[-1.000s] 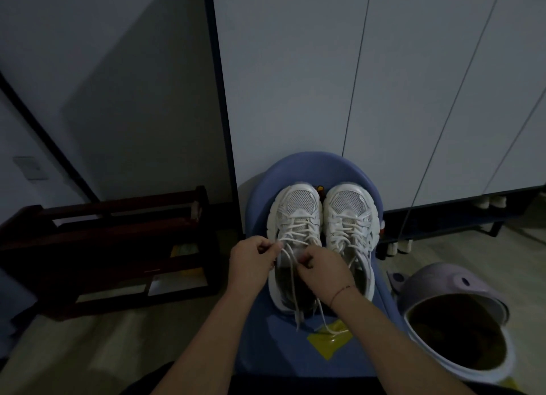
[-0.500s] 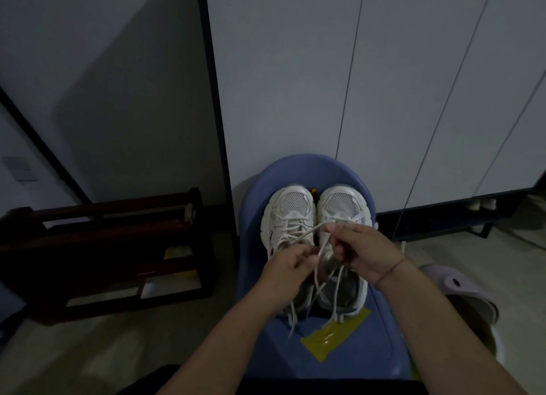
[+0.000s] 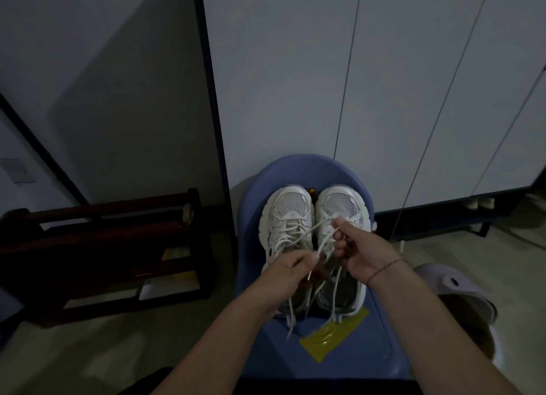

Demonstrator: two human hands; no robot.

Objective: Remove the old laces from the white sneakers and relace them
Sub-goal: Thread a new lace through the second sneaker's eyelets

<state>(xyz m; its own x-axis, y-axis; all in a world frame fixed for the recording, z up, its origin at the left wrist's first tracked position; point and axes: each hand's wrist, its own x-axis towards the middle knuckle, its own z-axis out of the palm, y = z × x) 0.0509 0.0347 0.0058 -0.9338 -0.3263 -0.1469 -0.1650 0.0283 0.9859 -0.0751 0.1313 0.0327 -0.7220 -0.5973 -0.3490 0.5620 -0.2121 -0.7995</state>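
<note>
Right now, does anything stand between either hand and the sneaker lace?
Nothing visible does. The left hand pinches the lace and the right hand grips another stretch of it, both with bare fingers directly on it, above the white sneakers on the blue chair.

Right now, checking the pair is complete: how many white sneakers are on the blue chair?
2. The left sneaker and right sneaker stand side by side on the blue chair, toes toward the cabinet. Left hand and right hand hold a lace over them. No others show.
</note>
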